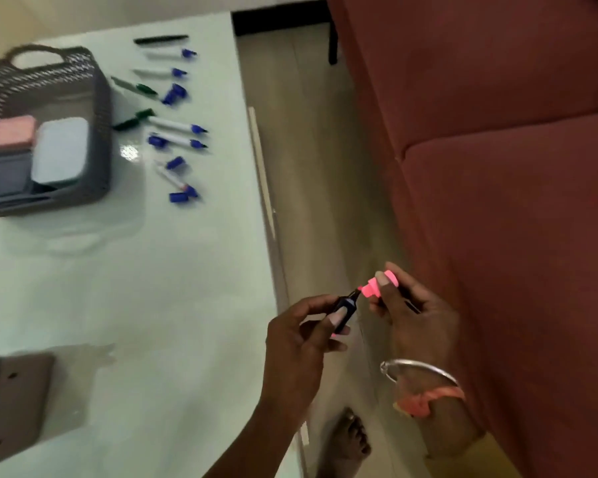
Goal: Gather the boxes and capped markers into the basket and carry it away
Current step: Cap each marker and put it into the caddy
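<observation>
- Well nearer than the dark woven plastic basket (99, 108), off to its right past the edge of the pale glass table (152, 288), the left hand (301, 336) pinches a short dark marker with a pink tip (346, 310).
- The right hand (418, 315) pinches the marker's pink cap (377, 288) right at the tip, not pushed on.
- In the basket sit a pink box (11, 131), a pale rounded box (61, 150) and a dark grey box (4, 174).
- Just right of the basket lie scattered white markers with blue ends (178, 127), loose blue caps (175, 94) and green markers (133, 119), with a black pen (161, 39) farthest off.
- Far right of the basket there's a red sofa (497, 132).
- Blur makes it hard to tell which scattered markers are capped.
- The basket's left side is cut off, as is a flat brown object (14, 401) nearer than it.
</observation>
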